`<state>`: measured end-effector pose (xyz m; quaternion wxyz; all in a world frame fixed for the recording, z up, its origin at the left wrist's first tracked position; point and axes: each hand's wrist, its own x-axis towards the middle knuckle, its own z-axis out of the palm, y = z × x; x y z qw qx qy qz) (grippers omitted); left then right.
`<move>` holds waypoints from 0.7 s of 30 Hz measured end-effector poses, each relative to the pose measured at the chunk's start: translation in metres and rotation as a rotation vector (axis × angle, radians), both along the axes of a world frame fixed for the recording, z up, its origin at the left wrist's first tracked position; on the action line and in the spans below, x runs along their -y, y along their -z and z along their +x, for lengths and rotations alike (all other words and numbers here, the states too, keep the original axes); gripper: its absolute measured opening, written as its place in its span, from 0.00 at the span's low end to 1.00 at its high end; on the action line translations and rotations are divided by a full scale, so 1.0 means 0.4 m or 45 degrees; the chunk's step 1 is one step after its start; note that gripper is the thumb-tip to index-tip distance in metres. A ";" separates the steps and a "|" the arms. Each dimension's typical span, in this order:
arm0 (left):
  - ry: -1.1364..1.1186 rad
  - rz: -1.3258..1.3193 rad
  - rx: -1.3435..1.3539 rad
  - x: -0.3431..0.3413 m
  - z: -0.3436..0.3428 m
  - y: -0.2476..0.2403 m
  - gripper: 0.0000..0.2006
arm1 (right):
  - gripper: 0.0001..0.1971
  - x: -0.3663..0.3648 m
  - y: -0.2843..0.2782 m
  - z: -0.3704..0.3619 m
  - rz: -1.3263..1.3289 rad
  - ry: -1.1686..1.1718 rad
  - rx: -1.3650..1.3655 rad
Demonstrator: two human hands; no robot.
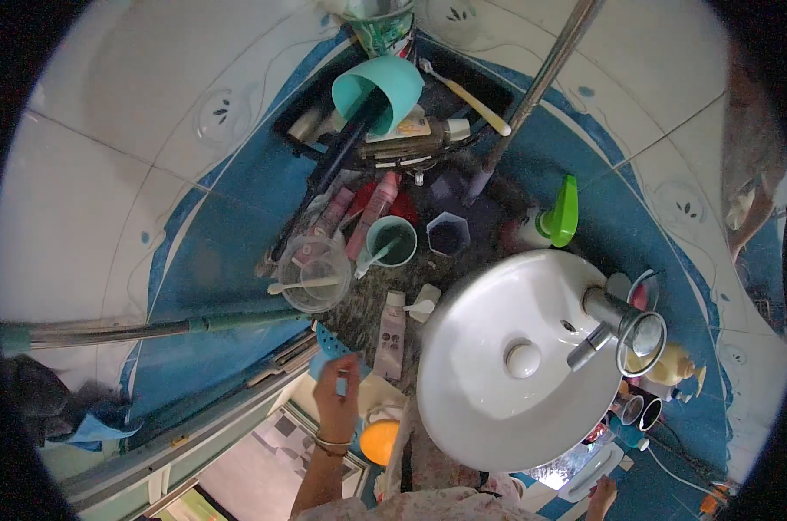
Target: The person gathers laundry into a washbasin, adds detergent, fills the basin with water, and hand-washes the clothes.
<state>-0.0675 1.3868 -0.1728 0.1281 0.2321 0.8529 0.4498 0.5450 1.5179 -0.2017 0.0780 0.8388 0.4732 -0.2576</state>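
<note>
My left hand, with a bangle at the wrist, is raised left of the sink with its fingers curled in. Just behind its fingertips is a light blue dotted sheet; whether the fingers grip it I cannot make out. Low on the right, my right hand shows only in part, its fingers drawn together beside a white oval frame-like object. What it holds, if anything, is hidden. Nearest my left hand on the counter lies a pale pink tube, next to a small white scoop.
The white washbasin has a chrome tap. Behind stand a clear cup and a teal cup, both with toothbrushes, and a green-topped pump bottle. A metal pole slants down the corner; a green-ended pole juts from the left.
</note>
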 end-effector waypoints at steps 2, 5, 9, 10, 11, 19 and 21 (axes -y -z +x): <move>0.110 -0.007 0.133 -0.029 0.029 0.014 0.08 | 0.16 -0.007 -0.024 -0.121 0.293 0.003 -0.359; 0.275 -0.010 0.269 -0.082 0.070 0.045 0.11 | 0.17 -0.030 -0.095 -0.351 0.116 -0.091 -0.786; 0.335 -0.074 0.579 -0.189 0.145 0.123 0.23 | 0.17 -0.037 -0.030 -0.412 0.230 0.897 -1.146; 0.367 -0.049 0.298 -0.190 0.153 0.137 0.23 | 0.14 -0.051 -0.035 -0.444 0.081 0.883 -1.049; 0.454 -0.215 0.113 -0.180 0.148 0.137 0.24 | 0.15 -0.052 -0.064 -0.469 -0.083 0.469 -0.755; 0.242 -0.023 0.533 -0.248 0.177 0.065 0.31 | 0.17 -0.085 -0.106 -0.512 -0.110 0.057 -0.375; 0.247 -0.077 0.501 -0.234 0.175 0.082 0.32 | 0.17 -0.079 -0.112 -0.512 -0.099 0.026 -0.451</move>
